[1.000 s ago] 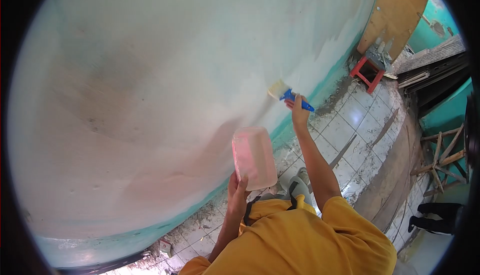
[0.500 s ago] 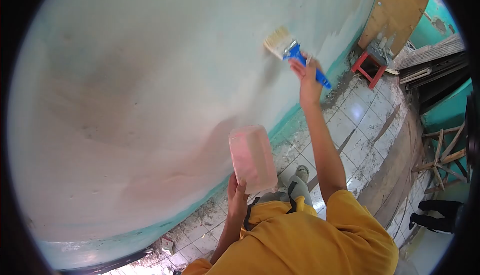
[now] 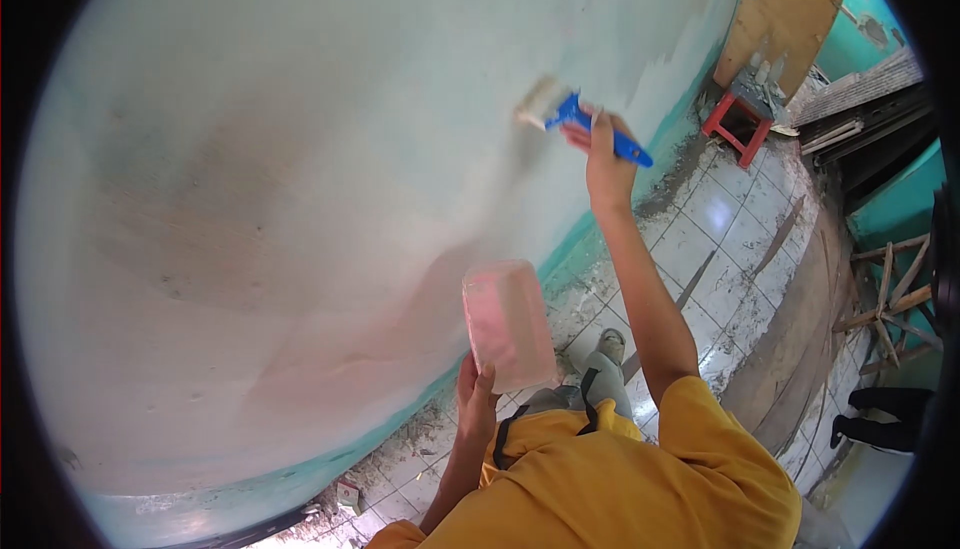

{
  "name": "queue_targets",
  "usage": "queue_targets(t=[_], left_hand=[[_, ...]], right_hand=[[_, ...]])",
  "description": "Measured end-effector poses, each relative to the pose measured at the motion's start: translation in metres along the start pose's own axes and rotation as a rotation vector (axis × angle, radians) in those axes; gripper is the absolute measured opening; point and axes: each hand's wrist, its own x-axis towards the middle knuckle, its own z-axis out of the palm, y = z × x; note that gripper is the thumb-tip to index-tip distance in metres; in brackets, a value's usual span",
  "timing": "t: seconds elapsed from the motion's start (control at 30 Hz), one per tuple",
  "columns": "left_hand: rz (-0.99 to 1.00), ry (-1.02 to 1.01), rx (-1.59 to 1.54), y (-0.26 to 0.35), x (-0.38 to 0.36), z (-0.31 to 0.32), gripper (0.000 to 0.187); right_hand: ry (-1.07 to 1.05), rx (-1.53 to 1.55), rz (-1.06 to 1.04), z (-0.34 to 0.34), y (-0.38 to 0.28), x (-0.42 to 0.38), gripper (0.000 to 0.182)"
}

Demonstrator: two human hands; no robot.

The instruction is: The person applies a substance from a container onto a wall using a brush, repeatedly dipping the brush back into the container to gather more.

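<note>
My right hand (image 3: 608, 159) is closed round the blue handle of a wide paintbrush (image 3: 566, 109). The brush's pale bristles point up and left, close against the wall (image 3: 360, 149), and look slightly blurred. Whitish, thin paint covers this wall over a turquoise base, with brownish patches at the left. Lower down, my left hand (image 3: 477, 389) grips the bottom corner of a translucent pink plastic tub (image 3: 510, 324), thumb on the near side. The tub is held in front of my body, beside the wall.
A red stool (image 3: 738, 127) with small items on top stands at the wall's far end. Stacked boards (image 3: 870, 114) and a wooden frame (image 3: 890, 299) are at the right. Debris lies on the tiled floor (image 3: 685, 239). Another person's dark-clad legs (image 3: 885, 419) show at lower right.
My right hand and the paintbrush have moved slightly left and down along the wall, the brush tilting flatter. My left hand still holds the tub, which sits slightly lower in view.
</note>
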Motion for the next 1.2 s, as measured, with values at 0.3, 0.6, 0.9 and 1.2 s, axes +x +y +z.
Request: queue_targets(t=[0.3,0.6,0.9,1.2], left_hand=[[0.028,-0.010,-0.032,-0.011,0.001,0.006,0.081],[0.026,-0.007,-0.060,-0.009,0.002,0.006,0.072],[0.076,0.013,-0.183,-0.007,0.002,0.008,0.061],[0.074,-0.002,-0.215,-0.009,-0.005,0.008,0.070]], right_hand=[[0.114,0.043,0.127,-0.045,0.119,-0.044,0.035],[-0.011,0.010,0.102,-0.005,0.035,-0.025,0.032],[0.005,0.189,0.013,0.005,0.028,-0.022,0.035],[-0.035,-0.003,0.173,-0.024,0.062,-0.045,0.037]])
